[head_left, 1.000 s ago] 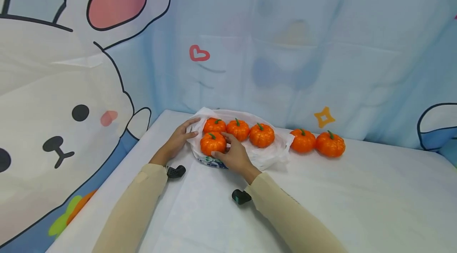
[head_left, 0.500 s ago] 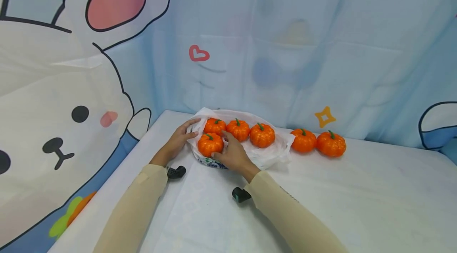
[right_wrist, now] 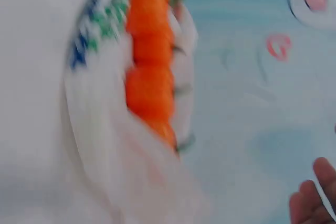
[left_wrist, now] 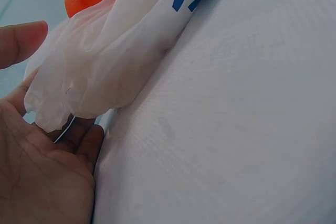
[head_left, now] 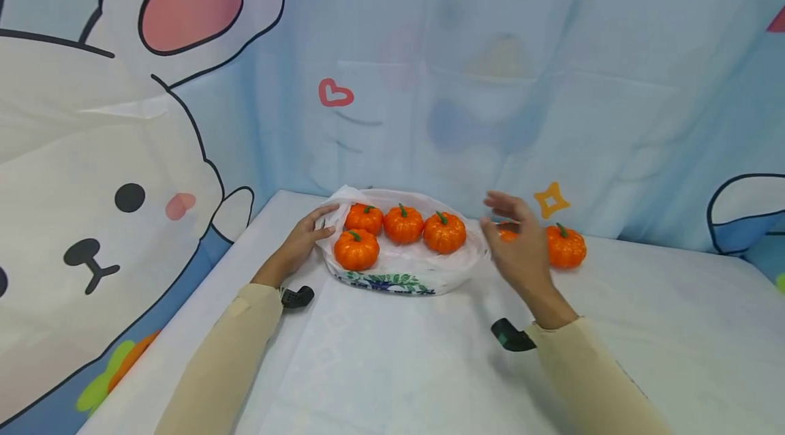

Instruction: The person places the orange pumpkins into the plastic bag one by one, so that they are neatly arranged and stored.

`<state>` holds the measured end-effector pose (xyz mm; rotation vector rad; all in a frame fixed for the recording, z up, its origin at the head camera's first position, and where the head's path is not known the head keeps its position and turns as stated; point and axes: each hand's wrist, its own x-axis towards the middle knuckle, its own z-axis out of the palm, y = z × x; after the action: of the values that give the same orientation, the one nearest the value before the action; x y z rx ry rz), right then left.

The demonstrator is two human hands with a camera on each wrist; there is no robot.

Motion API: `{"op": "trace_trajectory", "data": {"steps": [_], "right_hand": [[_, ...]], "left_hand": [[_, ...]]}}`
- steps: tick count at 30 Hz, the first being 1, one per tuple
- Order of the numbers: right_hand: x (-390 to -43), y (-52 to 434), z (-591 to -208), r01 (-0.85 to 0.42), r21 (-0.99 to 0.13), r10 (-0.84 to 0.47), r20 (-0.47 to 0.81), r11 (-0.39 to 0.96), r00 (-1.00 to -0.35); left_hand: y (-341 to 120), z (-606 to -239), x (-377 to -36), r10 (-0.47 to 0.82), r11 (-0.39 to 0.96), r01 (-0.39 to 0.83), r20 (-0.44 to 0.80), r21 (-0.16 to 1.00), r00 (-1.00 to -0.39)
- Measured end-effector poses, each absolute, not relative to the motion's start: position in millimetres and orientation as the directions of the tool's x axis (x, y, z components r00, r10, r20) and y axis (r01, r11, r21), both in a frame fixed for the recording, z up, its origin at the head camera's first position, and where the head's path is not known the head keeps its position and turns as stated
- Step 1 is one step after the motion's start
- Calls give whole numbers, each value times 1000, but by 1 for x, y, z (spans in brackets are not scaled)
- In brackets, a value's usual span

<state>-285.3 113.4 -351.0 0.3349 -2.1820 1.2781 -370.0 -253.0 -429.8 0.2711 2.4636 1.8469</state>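
Several small orange pumpkins (head_left: 444,233) with green stems sit in an open white plastic bag (head_left: 429,271) with a blue and green print. One pumpkin (head_left: 356,250) lies at the bag's near left. At the bag's left edge is my left hand (head_left: 296,249); in the left wrist view its fingers touch the plastic (left_wrist: 100,66) from behind and its thumb stands apart. My right hand (head_left: 521,251), fingers spread, is in the air right of the bag, partly hiding a pumpkin (head_left: 508,233) outside it. Another pumpkin (head_left: 565,246) stands just right of that hand.
A white cloth (head_left: 392,367) covers the table. Behind it hangs a light blue curtain (head_left: 398,26), and a printed rabbit (head_left: 153,142) is on the left side. Each wrist carries a black camera (head_left: 512,335).
My right hand has let go of the near-left pumpkin, which shifted slightly left, and swung right toward the pumpkins outside the bag. My left hand has stayed at the bag's edge.
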Motion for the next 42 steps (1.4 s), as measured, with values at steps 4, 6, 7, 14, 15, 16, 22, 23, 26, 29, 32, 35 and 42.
{"op": "trace_trajectory", "data": {"steps": [4, 6, 7, 14, 15, 16, 22, 23, 26, 29, 32, 35, 42], "right_hand": [[-293, 165, -353, -388, -783, 374, 588, 486, -718], [-300, 188, -360, -319, -831, 458, 526, 455, -717], [-303, 198, -364, -276, -851, 480, 488, 446, -729], [-322, 249, -401, 46, -948, 471, 113, 313, -875], [-324, 253, -404, 71, -947, 447, 80, 312, -891], [-325, 255, -407, 90, -946, 422, 53, 311, -905], [-329, 261, -414, 147, -930, 319, -34, 338, -947], [-329, 262, -415, 156, -925, 314, -42, 348, -949], [-330, 264, -418, 177, -905, 307, -54, 388, -950], [-330, 267, -422, 202, -888, 316, -68, 414, -946], [-331, 268, -426, 211, -877, 326, -66, 433, -943], [-329, 268, -427, 210, -859, 334, -49, 467, -941], [-327, 269, -429, 196, -790, 338, 15, 581, -941]], "left_hand": [[-252, -430, -370, 191, 263, 119, 70, 958, -979], [-253, -430, -369, 194, 262, 129, 79, 956, -978], [-253, -430, -368, 192, 261, 130, 81, 957, -978], [-254, -431, -369, 197, 256, 141, 92, 956, -976], [-254, -431, -369, 195, 256, 140, 91, 957, -977], [-254, -431, -369, 195, 256, 141, 92, 956, -976], [-255, -430, -369, 196, 246, 145, 98, 958, -976], [-255, -431, -369, 198, 245, 148, 100, 958, -975], [-255, -431, -369, 202, 246, 150, 101, 957, -974], [-255, -431, -368, 201, 253, 148, 98, 956, -975], [-255, -430, -366, 201, 256, 144, 93, 956, -975], [-255, -429, -366, 203, 250, 143, 92, 958, -975], [-254, -427, -363, 207, 231, 145, 97, 962, -973]]}}
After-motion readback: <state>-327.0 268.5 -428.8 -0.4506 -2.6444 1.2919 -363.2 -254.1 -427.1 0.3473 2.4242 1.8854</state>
